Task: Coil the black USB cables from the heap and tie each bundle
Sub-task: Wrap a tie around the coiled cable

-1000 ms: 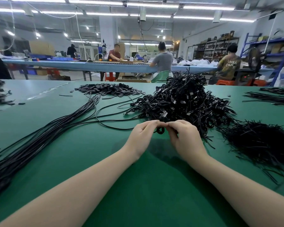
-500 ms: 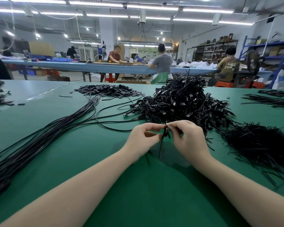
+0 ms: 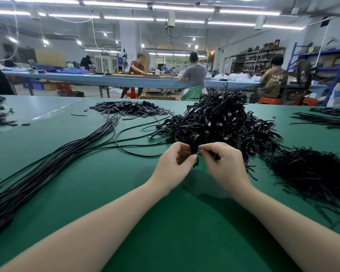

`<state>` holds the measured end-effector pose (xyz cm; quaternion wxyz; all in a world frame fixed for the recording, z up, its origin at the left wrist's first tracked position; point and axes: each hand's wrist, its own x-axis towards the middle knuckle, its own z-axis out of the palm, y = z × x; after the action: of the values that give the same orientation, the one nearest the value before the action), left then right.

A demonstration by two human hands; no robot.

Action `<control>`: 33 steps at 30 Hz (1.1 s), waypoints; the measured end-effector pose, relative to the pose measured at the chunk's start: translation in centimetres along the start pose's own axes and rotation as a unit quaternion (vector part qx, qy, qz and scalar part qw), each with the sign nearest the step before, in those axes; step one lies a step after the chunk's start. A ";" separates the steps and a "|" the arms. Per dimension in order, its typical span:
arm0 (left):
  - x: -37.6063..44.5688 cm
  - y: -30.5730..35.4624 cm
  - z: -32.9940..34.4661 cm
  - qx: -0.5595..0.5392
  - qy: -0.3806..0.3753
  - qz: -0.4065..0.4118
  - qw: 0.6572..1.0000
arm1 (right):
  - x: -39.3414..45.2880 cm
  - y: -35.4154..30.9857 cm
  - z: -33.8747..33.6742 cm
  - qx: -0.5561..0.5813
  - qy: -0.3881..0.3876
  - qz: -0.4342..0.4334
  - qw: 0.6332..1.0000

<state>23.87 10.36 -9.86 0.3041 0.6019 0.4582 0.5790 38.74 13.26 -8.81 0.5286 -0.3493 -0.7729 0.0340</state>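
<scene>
Coiled cable bundle (image 3: 194, 149), pinched between the fingertips of the left hand (image 3: 173, 165) and right hand (image 3: 224, 163), apparently being tied. Beyond the fingers a heap of tied bundles (image 3: 220, 122) is piled; many straight cables (image 3: 47, 165) left of them remain uncoiled.

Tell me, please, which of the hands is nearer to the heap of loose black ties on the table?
Right. The right hand sits just beside the heap of ties; the left hand lies beyond it, farther away.
</scene>
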 end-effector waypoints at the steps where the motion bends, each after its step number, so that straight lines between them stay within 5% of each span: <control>1: 0.0 0.2 0.0 -0.021 -0.007 -0.020 1.000 | 0.0 0.1 0.0 -0.008 0.003 -0.015 1.000; 9: 1.2 3.6 -1.2 -0.200 -0.043 -0.210 0.956 | -0.1 -0.7 0.0 -0.119 0.058 -0.143 0.981; 15: 1.3 4.4 -0.9 -0.135 -0.032 -0.256 0.957 | -0.3 -1.0 0.6 -0.137 0.016 -0.124 0.983; 18: 1.2 3.7 -1.1 -0.113 -0.058 -0.206 0.970 | -0.3 -0.6 0.8 -0.084 -0.005 -0.051 0.995; 22: 0.9 2.1 -1.1 0.089 -0.078 -0.049 0.992 | -0.3 0.2 0.5 -0.049 -0.027 0.016 0.998; 27: 0.6 0.2 -0.8 0.192 -0.012 0.098 0.976 | -0.3 0.0 0.5 -0.035 -0.030 0.023 0.999; 33: 0.6 0.0 -0.8 0.196 0.052 0.151 0.968 | -0.4 -0.5 0.6 -0.036 0.022 -0.033 0.999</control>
<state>23.00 10.75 -9.46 0.0652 0.6812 0.4821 0.5470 38.05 12.84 -9.13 0.5330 -0.3433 -0.7731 -0.0192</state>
